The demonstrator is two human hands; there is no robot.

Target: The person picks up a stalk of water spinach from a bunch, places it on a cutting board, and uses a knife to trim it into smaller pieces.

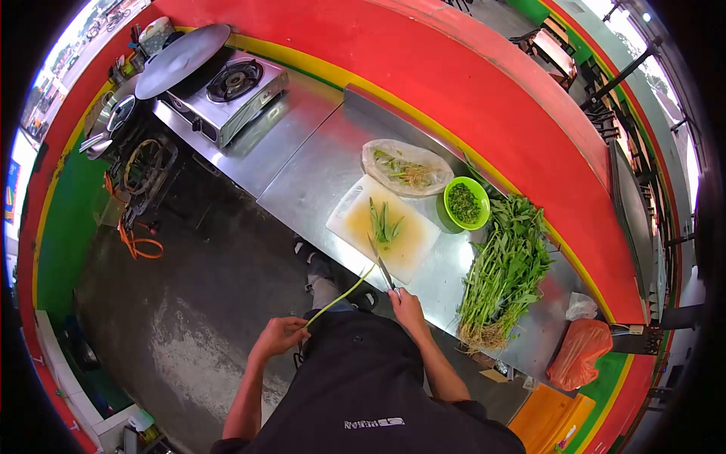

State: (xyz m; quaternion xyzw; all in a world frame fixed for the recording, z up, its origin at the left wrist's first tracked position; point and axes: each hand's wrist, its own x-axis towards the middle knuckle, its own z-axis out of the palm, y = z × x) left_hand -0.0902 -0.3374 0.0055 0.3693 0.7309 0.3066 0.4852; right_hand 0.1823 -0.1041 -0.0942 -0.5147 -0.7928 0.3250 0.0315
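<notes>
My left hand (281, 337) is closed on one end of a long thin green stem (338, 298), out over the floor in front of my body. The stem's far end meets a knife (383, 265) near the front edge of the counter. Closed round the knife's handle, my right hand (408, 310) has the blade pointing away over a white cutting board (412, 261). Several cut green leaves (386, 225) lie on the board, which has a yellowish wet stain.
Behind the board are a plastic bag of greens (407, 168) and a lime-green bowl (463, 203) of chopped greens. A big bunch of leafy greens (505, 276) with roots lies right, beyond it a red plastic bag (580, 354). A gas stove (227, 91) stands far left.
</notes>
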